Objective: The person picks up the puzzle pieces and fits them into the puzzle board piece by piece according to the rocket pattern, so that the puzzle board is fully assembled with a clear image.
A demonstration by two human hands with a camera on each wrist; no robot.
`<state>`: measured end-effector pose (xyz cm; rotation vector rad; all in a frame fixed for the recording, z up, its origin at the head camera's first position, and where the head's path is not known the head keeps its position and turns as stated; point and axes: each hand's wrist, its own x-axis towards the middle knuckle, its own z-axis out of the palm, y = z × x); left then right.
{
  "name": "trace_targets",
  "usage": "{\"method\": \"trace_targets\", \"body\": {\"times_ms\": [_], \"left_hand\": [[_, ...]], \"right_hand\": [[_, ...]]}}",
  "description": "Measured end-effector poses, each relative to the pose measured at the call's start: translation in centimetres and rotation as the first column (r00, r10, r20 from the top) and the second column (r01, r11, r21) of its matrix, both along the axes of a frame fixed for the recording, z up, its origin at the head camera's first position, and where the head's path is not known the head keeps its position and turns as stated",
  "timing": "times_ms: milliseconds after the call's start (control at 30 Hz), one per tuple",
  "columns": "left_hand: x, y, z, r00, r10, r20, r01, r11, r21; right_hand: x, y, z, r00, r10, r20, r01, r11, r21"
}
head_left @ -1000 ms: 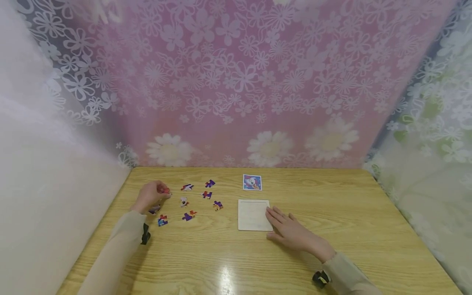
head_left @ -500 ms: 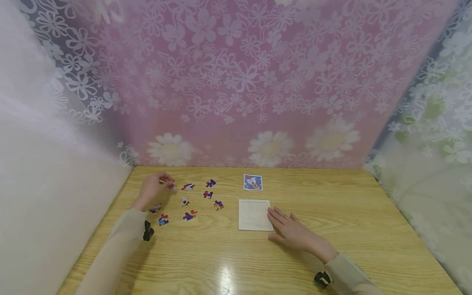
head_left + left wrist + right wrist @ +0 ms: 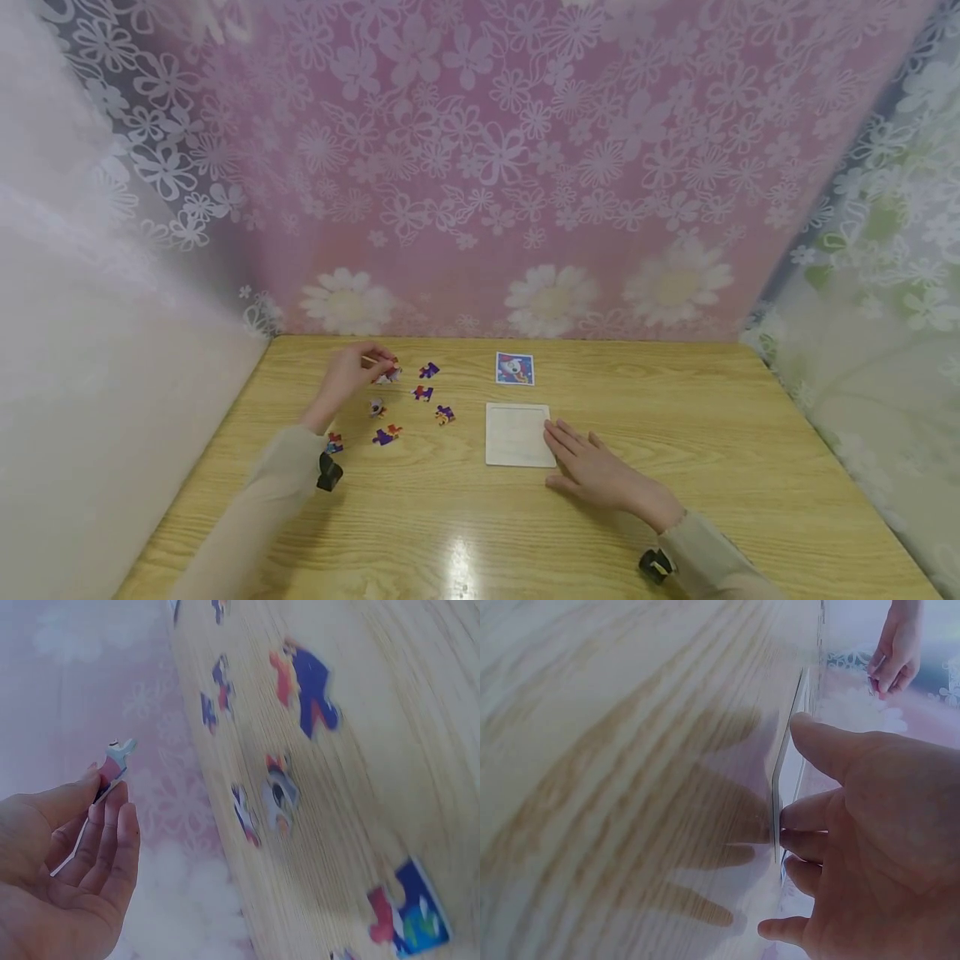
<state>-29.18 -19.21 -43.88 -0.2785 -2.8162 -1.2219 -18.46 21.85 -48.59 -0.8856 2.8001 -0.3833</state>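
Between thumb and fingertips my left hand (image 3: 347,379) pinches a jigsaw puzzle piece (image 3: 115,766) in pink, white and dark blue. It is raised over the back left of the table, overlapping another piece in the head view. My right hand (image 3: 592,473) has its fingers laid straight on the right edge of a square white puzzle tray (image 3: 516,437). Loose pieces lie to the left of the tray, among them a purple and orange one (image 3: 387,435), a white one with an eye (image 3: 279,796) and a blue, red and green one (image 3: 412,919).
Behind the tray lies a small square picture card (image 3: 514,368) with a white cartoon figure on blue. More pieces, such as a purple one (image 3: 429,370) and a purple-yellow one (image 3: 445,414), are between hand and tray. A flowered curtain (image 3: 487,167) closes off the table's back edge.
My left hand has lifted from the far left of the pieces and moved right with the pinched puzzle piece. The right hand stays on the tray's edge.
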Motion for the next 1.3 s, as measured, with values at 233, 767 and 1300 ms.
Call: {"method": "trace_targets", "body": {"times_ms": [233,767,1300], "left_hand": [[0.2,2.5,0.0,0.998,-0.05,-0.024,0.05,0.999,0.002],[0.4,8.3,-1.0,0.984,-0.176,-0.006,0.176,0.981,0.083],[0.1,13.2,-4.1,0.951,-0.31,0.005,0.307,0.945,0.11]], "right_hand": [[0.1,-0.1,0.4,1.0,0.006,-0.008,-0.006,1.0,-0.007],[0.1,0.1,0.2,1.0,-0.002,-0.008,0.002,1.0,-0.007],[0.0,0.1,0.1,1.0,0.008,-0.017,-0.008,1.0,-0.01]]}}
